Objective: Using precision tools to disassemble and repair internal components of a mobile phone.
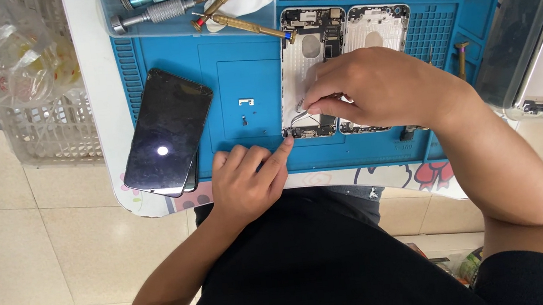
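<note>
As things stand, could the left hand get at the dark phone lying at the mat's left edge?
Probably yes: the left hand rests on the blue mat beside the dark phone, with only bare mat between them.

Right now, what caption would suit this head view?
Right hand works inside an opened phone on a blue mat; left hand steadies its lower corner.

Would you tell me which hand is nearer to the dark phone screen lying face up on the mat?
Left. The left hand rests just right of the dark phone screen; the right hand works farther right, over the open phone housing.
</note>
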